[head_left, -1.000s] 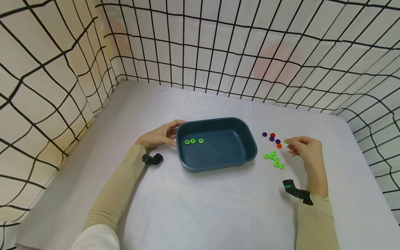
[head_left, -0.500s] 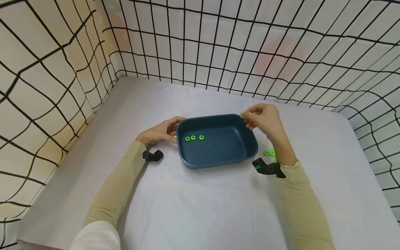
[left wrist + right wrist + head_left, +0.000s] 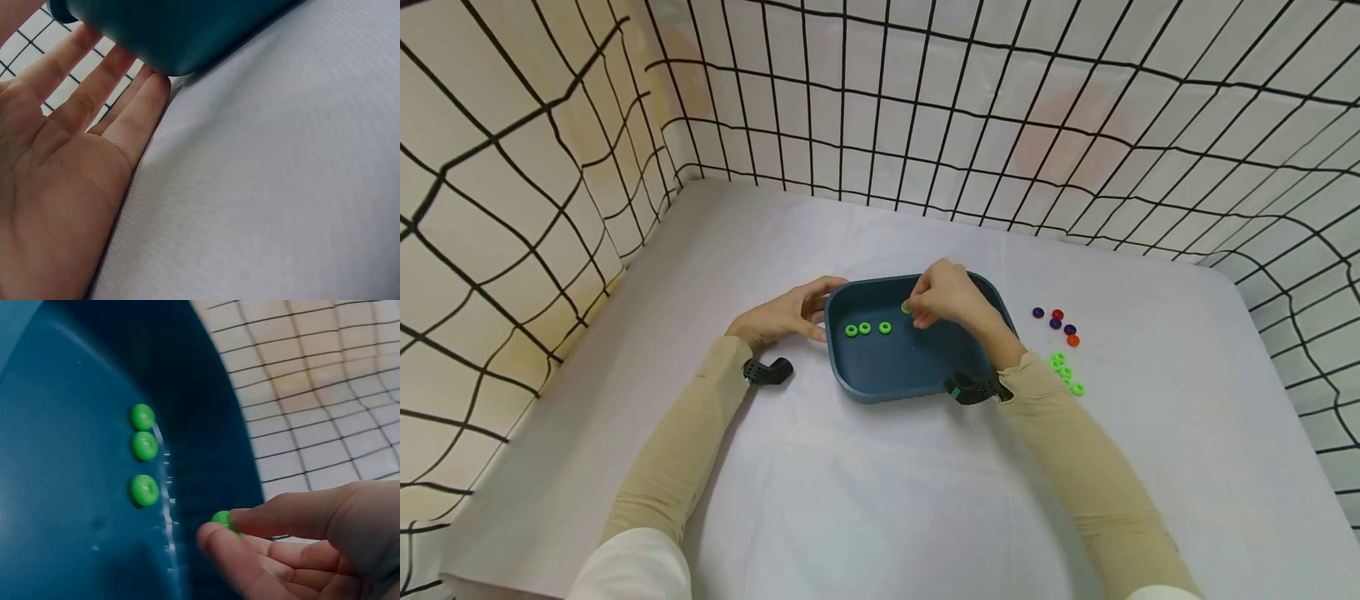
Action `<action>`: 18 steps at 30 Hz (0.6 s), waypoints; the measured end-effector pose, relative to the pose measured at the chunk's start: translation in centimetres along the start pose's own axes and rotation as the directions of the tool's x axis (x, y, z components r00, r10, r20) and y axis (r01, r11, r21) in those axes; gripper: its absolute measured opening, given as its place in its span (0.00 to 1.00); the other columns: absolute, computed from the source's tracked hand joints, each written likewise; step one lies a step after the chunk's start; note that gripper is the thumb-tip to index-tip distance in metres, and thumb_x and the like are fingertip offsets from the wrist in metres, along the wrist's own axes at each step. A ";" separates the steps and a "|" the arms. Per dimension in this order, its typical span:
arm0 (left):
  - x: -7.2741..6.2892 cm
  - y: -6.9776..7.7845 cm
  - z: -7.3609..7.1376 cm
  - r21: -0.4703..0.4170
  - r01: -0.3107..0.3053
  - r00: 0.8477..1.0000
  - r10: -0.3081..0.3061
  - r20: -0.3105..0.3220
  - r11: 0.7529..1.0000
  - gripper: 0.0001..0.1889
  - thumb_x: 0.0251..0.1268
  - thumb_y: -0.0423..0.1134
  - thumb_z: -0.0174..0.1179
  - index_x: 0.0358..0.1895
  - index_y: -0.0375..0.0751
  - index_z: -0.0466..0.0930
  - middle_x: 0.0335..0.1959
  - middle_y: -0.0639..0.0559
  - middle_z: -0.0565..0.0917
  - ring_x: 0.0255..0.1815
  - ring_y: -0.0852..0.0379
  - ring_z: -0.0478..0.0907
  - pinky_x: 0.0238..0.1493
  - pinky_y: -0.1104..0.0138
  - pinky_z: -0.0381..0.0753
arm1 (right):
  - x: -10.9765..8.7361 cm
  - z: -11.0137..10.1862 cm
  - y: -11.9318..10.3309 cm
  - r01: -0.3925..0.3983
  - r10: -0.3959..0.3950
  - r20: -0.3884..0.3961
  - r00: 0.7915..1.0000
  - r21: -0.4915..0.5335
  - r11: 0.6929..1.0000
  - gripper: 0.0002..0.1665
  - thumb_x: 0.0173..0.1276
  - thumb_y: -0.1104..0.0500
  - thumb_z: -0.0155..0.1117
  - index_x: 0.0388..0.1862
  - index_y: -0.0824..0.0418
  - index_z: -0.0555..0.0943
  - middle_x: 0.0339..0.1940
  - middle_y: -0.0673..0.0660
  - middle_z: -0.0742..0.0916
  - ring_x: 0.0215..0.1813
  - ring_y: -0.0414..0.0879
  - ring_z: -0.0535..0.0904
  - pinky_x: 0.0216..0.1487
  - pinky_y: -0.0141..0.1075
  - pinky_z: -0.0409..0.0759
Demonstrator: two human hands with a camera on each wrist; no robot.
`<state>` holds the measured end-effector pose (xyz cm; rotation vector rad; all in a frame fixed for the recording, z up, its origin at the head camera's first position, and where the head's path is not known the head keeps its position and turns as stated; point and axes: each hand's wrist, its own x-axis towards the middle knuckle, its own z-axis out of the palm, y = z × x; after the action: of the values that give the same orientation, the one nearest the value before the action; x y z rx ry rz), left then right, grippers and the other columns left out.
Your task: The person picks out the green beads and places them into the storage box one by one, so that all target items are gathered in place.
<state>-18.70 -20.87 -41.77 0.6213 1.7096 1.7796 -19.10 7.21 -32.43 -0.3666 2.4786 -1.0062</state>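
A dark blue rectangular bin lies on the white cloth with three green rings inside, towards its left end. My left hand rests against the bin's left end; in the left wrist view its fingers look nearly straight and touch the outer wall. Over the inside of the bin, my right hand pinches another green ring between thumb and fingertips. That held ring is partly hidden by the fingers. In the right wrist view it is apart from the three lying green rings.
Right of the bin lie several green rings, partly behind my right sleeve. Purple rings, a red ring and an orange ring lie just beyond them. Black netting stands around the table's back and sides.
My right hand has carried the green ring leftward from beside the loose rings, over the bin's right back corner, to inside the bin. The left hand has stayed at the bin's end.
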 end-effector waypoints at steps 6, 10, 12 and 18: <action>0.0 0.4 0.1 -0.005 0.008 1.000 -0.008 0.003 1.000 0.51 0.47 0.35 0.78 0.75 0.39 0.56 0.73 0.40 0.63 0.73 0.43 0.62 0.72 0.57 0.65 | 1.0 0.8 -0.3 -0.040 0.047 0.089 0.995 -0.074 0.996 0.08 0.65 0.67 0.66 0.35 0.74 0.86 0.26 0.63 0.89 0.22 0.43 0.86 0.35 0.40 0.87; 0.1 0.5 0.1 -0.003 0.008 1.000 -0.008 0.003 1.000 0.51 0.46 0.35 0.78 0.75 0.39 0.56 0.73 0.40 0.63 0.73 0.43 0.63 0.72 0.58 0.66 | 1.5 1.0 -0.5 -0.075 0.089 0.119 0.989 -0.119 0.990 0.07 0.65 0.67 0.67 0.34 0.73 0.85 0.28 0.63 0.89 0.22 0.43 0.86 0.32 0.35 0.86; 0.1 0.5 0.1 -0.001 0.006 1.000 -0.006 0.002 1.000 0.51 0.46 0.35 0.78 0.75 0.39 0.56 0.72 0.40 0.64 0.72 0.43 0.63 0.71 0.58 0.66 | 1.7 1.1 -0.6 -0.090 0.108 0.125 0.986 -0.144 0.986 0.06 0.65 0.66 0.68 0.34 0.71 0.85 0.28 0.62 0.89 0.22 0.43 0.86 0.32 0.35 0.86; 0.0 0.3 0.1 -0.003 0.003 1.000 -0.003 0.004 1.000 0.49 0.48 0.31 0.76 0.74 0.39 0.56 0.72 0.41 0.65 0.71 0.45 0.65 0.70 0.61 0.68 | 2.3 1.5 -0.8 -0.115 0.142 0.120 0.983 -0.204 0.972 0.06 0.64 0.65 0.69 0.30 0.69 0.85 0.28 0.61 0.89 0.23 0.43 0.86 0.36 0.37 0.86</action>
<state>-18.64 -20.75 -41.49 0.6210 1.7042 1.7772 -20.28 4.90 -33.49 -0.3181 2.4504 -0.6649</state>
